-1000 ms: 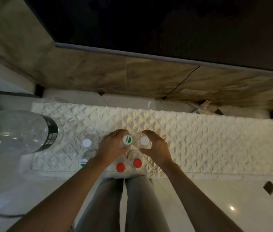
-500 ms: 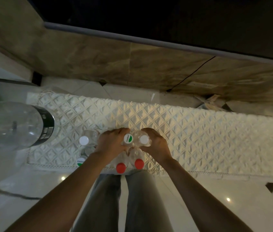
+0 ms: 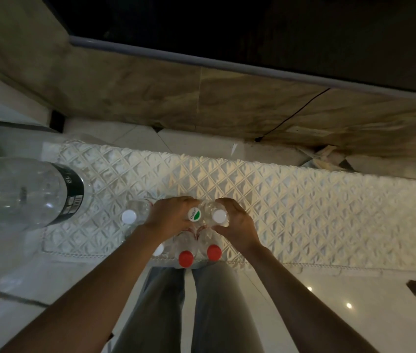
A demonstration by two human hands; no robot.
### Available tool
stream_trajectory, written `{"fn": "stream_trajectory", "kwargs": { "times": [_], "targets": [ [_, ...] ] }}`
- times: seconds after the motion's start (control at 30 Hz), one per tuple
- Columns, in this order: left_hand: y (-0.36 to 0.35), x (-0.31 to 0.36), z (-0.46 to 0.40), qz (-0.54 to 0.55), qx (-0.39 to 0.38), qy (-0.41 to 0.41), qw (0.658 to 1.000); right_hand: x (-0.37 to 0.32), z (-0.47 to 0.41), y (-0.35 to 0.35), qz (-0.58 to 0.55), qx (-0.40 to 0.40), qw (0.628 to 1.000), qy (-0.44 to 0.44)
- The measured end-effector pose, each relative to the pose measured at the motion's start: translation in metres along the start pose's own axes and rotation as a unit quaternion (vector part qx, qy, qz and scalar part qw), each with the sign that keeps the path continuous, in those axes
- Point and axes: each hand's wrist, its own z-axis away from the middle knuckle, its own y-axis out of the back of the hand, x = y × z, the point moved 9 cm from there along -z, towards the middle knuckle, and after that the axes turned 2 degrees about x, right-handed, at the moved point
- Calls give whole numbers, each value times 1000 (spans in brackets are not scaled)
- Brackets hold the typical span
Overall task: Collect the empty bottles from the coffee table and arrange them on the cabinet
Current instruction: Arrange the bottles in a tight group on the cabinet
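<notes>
Several small clear empty bottles stand upright in a cluster on a white quilted cloth (image 3: pixel 303 200) on the cabinet top. My left hand (image 3: pixel 170 215) wraps a bottle with a green-and-white cap (image 3: pixel 194 214). Beside it, my right hand (image 3: pixel 235 222) grips a bottle with a white cap (image 3: pixel 219 215). In front of them stand two red-capped bottles (image 3: pixel 186 258) (image 3: pixel 214 252). Another white-capped bottle (image 3: pixel 129 216) stands free to the left, and one more cap (image 3: pixel 158 249) peeks out under my left forearm.
A large clear bottle with a dark label (image 3: pixel 23 197) looms close at the left. A marble wall strip (image 3: pixel 176 98) and a dark screen (image 3: pixel 227 26) rise behind the cabinet. Glossy white floor tiles (image 3: pixel 354 314) and my legs lie below the front edge.
Both hands stay on the same two bottles with hardly any shift. The view has drifted slightly, and my left forearm now covers the green-capped bottle at the cluster's front left.
</notes>
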Motion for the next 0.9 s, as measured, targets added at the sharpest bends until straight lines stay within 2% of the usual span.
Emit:
{"fn": "stream_trajectory", "kwargs": {
  "times": [0.4,0.57,0.9],
  "targets": [
    [22,4,27,81,101,-15,991,-17,20,15,0,52,999,-5],
    [25,9,31,81,124,-19,989,-21,21,15,-1,75,997,-22],
    [30,12,37,50,130,-34,990,-24,25,17,3,66,998,-24]
  ]
}}
